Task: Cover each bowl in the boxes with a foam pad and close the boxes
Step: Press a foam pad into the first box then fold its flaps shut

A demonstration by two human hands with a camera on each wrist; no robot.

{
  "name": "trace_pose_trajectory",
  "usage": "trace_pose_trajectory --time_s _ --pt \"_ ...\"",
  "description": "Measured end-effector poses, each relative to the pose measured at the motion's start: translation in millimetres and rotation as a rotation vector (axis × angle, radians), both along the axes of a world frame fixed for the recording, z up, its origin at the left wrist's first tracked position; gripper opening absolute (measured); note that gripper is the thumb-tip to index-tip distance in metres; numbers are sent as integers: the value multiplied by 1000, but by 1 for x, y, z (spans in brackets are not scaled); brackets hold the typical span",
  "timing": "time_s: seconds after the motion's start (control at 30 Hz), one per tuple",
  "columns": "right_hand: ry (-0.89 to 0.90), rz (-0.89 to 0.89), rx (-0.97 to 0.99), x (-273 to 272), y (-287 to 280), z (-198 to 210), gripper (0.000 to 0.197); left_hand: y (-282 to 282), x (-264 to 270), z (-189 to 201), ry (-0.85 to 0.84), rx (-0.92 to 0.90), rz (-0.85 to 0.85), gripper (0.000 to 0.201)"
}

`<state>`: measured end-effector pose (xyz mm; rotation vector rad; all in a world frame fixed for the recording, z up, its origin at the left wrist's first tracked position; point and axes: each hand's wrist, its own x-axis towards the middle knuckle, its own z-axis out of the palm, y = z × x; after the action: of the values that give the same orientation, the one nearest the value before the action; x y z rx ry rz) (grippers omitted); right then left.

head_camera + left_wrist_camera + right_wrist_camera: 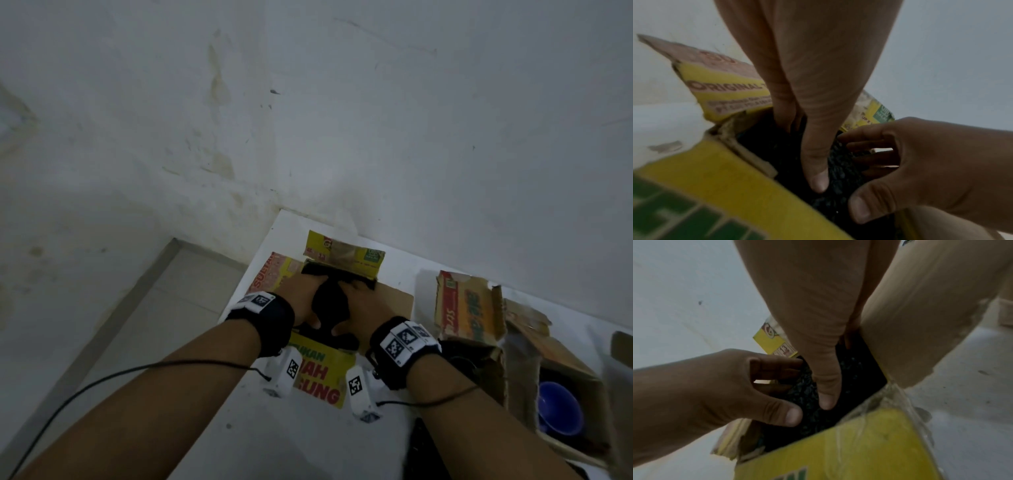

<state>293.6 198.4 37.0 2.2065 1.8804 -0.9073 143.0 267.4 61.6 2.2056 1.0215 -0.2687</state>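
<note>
While both hands reach down into it, the yellow printed box (pixel 322 377) stands on the white table (pixel 308 445) with all four flaps folded outward, and it serves as the landmark for everything else. Left of the box, past the table edge, lies the pale tiled floor (pixel 164 301). Over the left half of the box opening, the left hand (pixel 306 301) lies with fingers straight and slightly spread, pressing flat on the black foam pad (pixel 329 301); its thumb (pixel 818 170) points toward the near wall of the box. The pad sits down inside the box, filling the opening between the flaps, so whatever lies beneath it is hidden. Over the right half of the opening, the right hand (pixel 364 305) presses the same pad, its fingers likewise extended and a little apart, its thumb (pixel 828 395) flat on the foam. The two hands are near each other but not touching. Both wrists carry black bands with white tagged camera units, and thin black cables trail back along the forearms. Right of the yellow box, apart from it, stands a second cardboard box (pixel 472 308), worn and torn, flaps open. Farther right again, a third open box (pixel 561 356) holds a blue bowl (pixel 560 413), uncovered.
</note>
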Motion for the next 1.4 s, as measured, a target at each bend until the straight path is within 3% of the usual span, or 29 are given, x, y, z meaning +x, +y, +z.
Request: trace_pose_trajectory --time_s 0.07,0.17,0.3,0.4,0.53,0.63,0.83,1.0,1.07,1.17,1.27,1.33,1.4 --pt "-14 20 -24 -5 1 -9 112 0 2 -6 89 10 -46 73" --pt "-39 32 -17 -9 2 -15 111 0 3 -10 109 41 -49 60" --pt "25 -15 21 1 8 -11 92 5 7 -8 98 -11 19 49" --pt "5 -38 40 7 12 -5 87 8 11 -10 49 -76 71 54" --pt "-2 6 -32 0 13 -4 110 9 19 -14 135 -64 -6 66" --pt "-32 42 -72 -9 10 -9 116 10 20 -18 166 -22 -39 68" --pt "-31 23 -6 -7 12 1 109 8 16 -19 172 -18 -47 67" --pt "-68 58 -25 -11 0 -7 103 6 14 -17 148 17 -80 77" --pt "-4 31 9 -11 -4 -5 103 5 10 -17 117 29 -57 82" --pt "123 -162 290 -4 -19 9 74 0 -8 -14 -82 47 33 84" --pt "26 -326 632 8 -47 15 40 -11 -40 -9 -381 208 300 59" --pt "33 -461 712 18 -66 10 40 -19 -63 -9 -465 261 558 61" --pt "230 -727 626 22 -79 12 60 -22 -80 -16 -515 66 849 70"
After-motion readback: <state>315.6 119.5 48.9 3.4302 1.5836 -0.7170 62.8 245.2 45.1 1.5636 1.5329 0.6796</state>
